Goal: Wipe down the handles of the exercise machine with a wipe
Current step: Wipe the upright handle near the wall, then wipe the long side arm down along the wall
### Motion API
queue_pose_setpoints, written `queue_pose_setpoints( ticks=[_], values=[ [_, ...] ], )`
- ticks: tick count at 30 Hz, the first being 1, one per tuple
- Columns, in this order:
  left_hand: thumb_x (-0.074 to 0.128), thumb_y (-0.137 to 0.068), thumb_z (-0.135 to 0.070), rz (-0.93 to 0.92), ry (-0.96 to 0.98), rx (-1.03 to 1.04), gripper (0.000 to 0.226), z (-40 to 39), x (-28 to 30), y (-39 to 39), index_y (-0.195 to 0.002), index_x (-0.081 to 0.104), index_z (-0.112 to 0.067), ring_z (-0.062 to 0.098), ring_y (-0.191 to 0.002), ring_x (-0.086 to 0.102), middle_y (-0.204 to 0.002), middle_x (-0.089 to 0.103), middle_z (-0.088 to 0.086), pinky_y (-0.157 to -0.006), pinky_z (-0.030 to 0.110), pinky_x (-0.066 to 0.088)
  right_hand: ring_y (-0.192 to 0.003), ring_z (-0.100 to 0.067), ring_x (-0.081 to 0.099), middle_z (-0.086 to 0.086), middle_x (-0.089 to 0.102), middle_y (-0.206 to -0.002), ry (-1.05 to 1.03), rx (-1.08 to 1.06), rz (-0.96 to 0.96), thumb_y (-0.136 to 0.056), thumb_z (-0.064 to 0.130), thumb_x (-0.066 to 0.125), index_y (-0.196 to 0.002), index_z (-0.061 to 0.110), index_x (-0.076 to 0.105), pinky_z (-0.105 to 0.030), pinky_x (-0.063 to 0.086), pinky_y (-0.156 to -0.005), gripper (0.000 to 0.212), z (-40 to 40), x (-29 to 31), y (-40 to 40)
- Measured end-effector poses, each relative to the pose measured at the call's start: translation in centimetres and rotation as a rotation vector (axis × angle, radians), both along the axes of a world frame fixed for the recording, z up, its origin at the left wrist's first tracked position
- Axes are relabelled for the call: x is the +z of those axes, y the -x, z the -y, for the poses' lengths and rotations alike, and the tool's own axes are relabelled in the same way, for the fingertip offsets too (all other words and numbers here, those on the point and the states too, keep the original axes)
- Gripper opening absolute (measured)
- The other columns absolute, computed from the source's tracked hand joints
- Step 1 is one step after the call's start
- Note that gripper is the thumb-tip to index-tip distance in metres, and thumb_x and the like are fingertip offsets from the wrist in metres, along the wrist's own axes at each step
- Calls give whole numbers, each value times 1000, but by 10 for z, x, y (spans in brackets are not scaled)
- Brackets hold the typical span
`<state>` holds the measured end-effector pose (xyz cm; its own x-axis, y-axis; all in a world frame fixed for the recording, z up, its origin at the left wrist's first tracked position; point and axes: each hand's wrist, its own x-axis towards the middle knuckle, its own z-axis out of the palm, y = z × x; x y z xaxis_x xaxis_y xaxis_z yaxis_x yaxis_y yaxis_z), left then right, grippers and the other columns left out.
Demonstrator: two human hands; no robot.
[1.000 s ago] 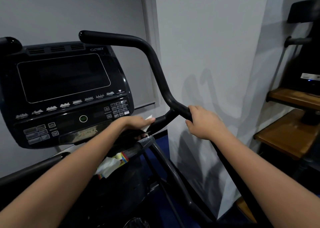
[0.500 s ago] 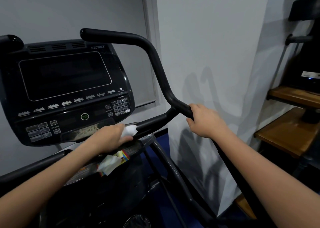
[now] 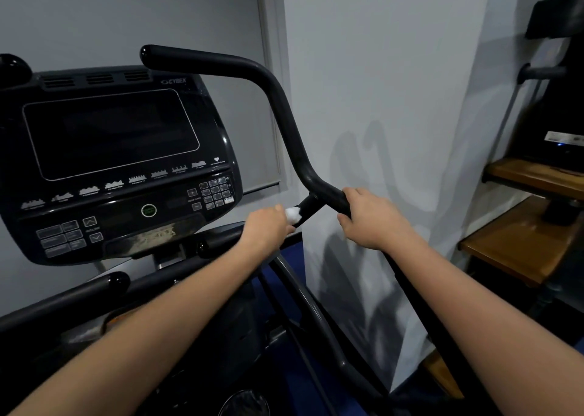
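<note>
Grey wall behind; left hand [image 3: 267,229] fingers pinch wipe [image 3: 293,215] on short crossbar [image 3: 308,208], frame centre; right hand [image 3: 368,218] fingers wrap long handle [image 3: 284,112], probably unwiped above

The console [image 3: 120,163] carries the brand name "CYBEX" [image 3: 173,81] in pale letters on its top edge, right of the vents; beside the plus and minus keys a small label reads "RESISTANCE" [image 3: 194,199]; the other key and program captions are too blurred to read.
</note>
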<state>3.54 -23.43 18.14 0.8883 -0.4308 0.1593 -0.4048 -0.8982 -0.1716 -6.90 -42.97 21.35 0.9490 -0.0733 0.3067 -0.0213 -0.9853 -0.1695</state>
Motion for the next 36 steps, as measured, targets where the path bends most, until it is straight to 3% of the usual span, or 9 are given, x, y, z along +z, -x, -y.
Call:
queue_pose_setpoints(
  ticks=[2,8,10,14,17,22,26,30,36],
  values=[
    [51,-99,-44,200,-63,-68,36,-10,-13,11,-117,49,-13,23,-100,63,-112,63,5,-77,33,47,-89,-31,61,-4,56,-113,-5,-3,-3,-96,36,48,-120,16,48,-41,53,-77,31,-1,1,2],
    [54,-96,-50,177,-101,-54,39,-91,0,30,-116,49,-17,23,-102,65,-114,65,2,-78,34,50,-90,-31,62,-5,57,-115,-11,-9,-9,-96,36,47,-123,16,48,-43,54,-78,33,-1,2,6],
    [51,-93,-60,11,-58,-48,48,-125,10,32,-113,51,-17,26,-96,67,-107,68,5,-76,35,50,-91,-32,62,-5,57,-116,-11,-15,-10,-96,37,47,-123,16,48,-43,54,-79,34,-2,2,5],
    [49,-81,-75,-670,337,27,72,-141,35,15,-94,62,-5,22,-72,72,-80,70,12,-73,35,55,-92,-33,62,-5,56,-115,4,-21,-21,-96,37,47,-120,15,48,-43,53,-79,33,-1,2,3],
    [45,-79,-82,-813,324,68,79,-112,42,-1,-90,67,-7,22,-72,70,-80,70,11,-70,31,51,-91,-31,61,-4,56,-114,-3,-17,-22,-96,37,47,-119,16,48,-41,53,-78,31,-1,2,1],
    [43,-98,-59,-304,-62,-4,54,-28,30,-4,-112,60,-9,29,-97,64,-112,68,12,-77,31,45,-91,-29,61,-2,56,-111,-40,-11,-22,-93,37,49,-120,18,49,-40,53,-78,33,1,2,0],
    [48,-98,-53,79,-100,-15,47,0,-4,0,-116,49,-10,26,-99,65,-111,66,7,-74,33,47,-89,-28,61,-1,56,-108,-78,-11,-11,-89,33,51,-117,19,51,-40,53,-79,31,2,1,1],
    [40,-102,-49,163,-1,-109,37,-21,-16,2,-113,51,-15,22,-98,62,-109,63,3,-78,33,50,-93,-27,61,0,59,-111,-127,-34,-8,-87,34,53,-122,20,50,-37,52,-79,38,1,2,7],
    [39,-104,-32,125,488,-218,27,-37,19,13,-109,55,-10,21,-89,52,-104,59,7,-79,33,44,-128,-22,49,3,45,-145,-385,-81,45,-81,45,69,-151,20,31,-37,45,-100,83,11,-12,34]
  ],
)
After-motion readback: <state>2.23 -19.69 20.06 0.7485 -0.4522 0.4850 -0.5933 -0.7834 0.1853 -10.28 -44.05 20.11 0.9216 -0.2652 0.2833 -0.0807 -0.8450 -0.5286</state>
